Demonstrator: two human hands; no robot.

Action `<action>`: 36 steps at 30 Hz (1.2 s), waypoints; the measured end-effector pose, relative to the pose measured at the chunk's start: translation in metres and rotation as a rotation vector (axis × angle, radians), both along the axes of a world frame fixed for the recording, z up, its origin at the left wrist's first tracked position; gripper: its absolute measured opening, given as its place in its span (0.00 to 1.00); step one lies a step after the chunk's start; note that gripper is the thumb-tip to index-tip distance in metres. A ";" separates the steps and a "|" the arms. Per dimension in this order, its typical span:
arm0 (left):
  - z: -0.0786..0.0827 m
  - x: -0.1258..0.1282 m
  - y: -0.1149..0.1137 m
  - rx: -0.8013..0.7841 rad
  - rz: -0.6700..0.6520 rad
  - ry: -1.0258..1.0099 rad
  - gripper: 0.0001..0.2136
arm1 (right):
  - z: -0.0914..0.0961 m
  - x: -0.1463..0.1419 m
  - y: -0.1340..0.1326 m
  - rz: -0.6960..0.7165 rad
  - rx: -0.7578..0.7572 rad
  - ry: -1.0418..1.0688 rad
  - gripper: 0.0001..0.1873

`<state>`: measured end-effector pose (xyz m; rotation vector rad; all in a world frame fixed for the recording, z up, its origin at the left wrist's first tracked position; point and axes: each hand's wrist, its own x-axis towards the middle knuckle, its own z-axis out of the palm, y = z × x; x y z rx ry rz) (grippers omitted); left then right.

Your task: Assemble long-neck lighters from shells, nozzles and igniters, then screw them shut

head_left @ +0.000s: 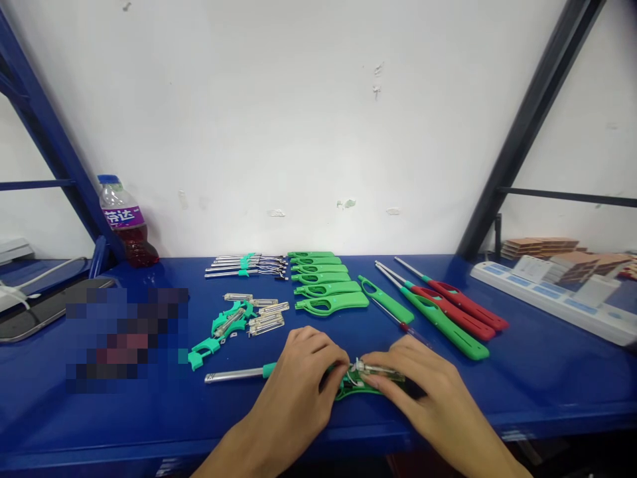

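An opened green stick lighter (pixel 359 392) lies in front of me, its silver tube (pixel 233 376) pointing left. My left hand (pixel 301 382) curls over its middle, the fingers closed at the inner parts and a thin white tube or wire. Between the thumb and fingers of my right hand (pixel 430 385) is a clear fuel tank (pixel 395 374), at the handle shell. Both hands cover much of the lighter. Behind them lie green handle shells (pixel 336 303), loose clear tanks (pixel 267 323), teal plastic parts (pixel 204 350) and metal tubes with wires (pixel 229 272).
Red lighters (pixel 462 312) and a green lighter (pixel 448 328) lie right, near a screwdriver (pixel 404 326). A white power strip (pixel 547 299) is farther right. At left are a drink bottle (pixel 124 222), a dark phone (pixel 54 309) and a pixelated patch. A wall stands behind.
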<state>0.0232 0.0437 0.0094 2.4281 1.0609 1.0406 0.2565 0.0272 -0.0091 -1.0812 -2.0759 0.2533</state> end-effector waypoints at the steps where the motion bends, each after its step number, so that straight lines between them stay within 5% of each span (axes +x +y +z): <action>1: 0.000 0.000 0.000 -0.002 0.000 0.001 0.08 | 0.000 0.000 0.000 0.001 0.013 0.001 0.07; 14: -0.001 0.000 -0.002 -0.016 -0.005 0.006 0.08 | -0.004 0.001 0.001 0.026 0.163 0.018 0.09; 36: -0.002 0.000 -0.001 0.021 -0.019 0.028 0.09 | -0.002 0.001 0.001 0.057 0.159 0.035 0.10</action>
